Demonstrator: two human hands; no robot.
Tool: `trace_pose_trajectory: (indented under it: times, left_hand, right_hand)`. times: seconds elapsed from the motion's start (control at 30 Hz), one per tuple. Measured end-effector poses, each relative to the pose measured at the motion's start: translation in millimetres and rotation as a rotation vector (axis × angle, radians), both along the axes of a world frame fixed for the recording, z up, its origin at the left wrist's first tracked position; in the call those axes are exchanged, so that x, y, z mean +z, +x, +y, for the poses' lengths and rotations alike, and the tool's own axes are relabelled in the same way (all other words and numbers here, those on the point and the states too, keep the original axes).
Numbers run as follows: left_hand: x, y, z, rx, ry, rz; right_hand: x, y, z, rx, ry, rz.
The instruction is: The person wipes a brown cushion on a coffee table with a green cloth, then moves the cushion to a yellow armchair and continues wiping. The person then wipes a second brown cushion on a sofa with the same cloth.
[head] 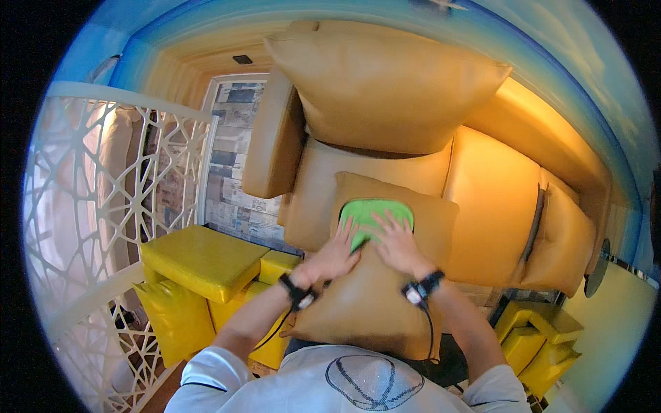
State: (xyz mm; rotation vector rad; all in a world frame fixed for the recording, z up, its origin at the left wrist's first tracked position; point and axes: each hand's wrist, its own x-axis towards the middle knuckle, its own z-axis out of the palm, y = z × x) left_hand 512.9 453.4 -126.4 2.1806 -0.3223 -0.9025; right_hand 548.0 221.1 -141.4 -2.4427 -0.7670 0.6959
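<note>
A green cloth pad (378, 206) with rounded corners and a dark edge lies flat on a large tan leather-like cushion (356, 304). My left hand (334, 255) rests on the pad's left part with its fingers extended. My right hand (396, 243) lies palm down on the right part, fingers spread. The palms hide the pad's near edge. Reaching from the seat of a tan sofa (330, 162) to the front of my body, the cushion lies under both hands. A black wrist strap with a cable is on my left wrist (297, 293) and another on my right (426, 286).
A second big tan cushion (392, 88) leans at the sofa's far end, and a smaller one (560, 237) sits at the right. Yellow padded seating (206, 258) stands at my left, beside a white lattice partition (139, 191). More yellow seating (537, 335) is at the lower right.
</note>
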Motion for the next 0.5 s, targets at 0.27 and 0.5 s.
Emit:
trace_pose_trajectory:
  times: [0.27, 0.5]
  left_hand:
    - [16.7, -35.3, 13.2, 0.110, 0.003, 0.178]
    - [-136.4, 91.5, 18.5, 0.322, -0.132, 0.308]
  right_hand:
    - [28.0, 6.3, 13.1, 0.166, -0.008, 0.092]
    - [-95.5, 110.6, 55.8, -0.062, -0.291, 0.269]
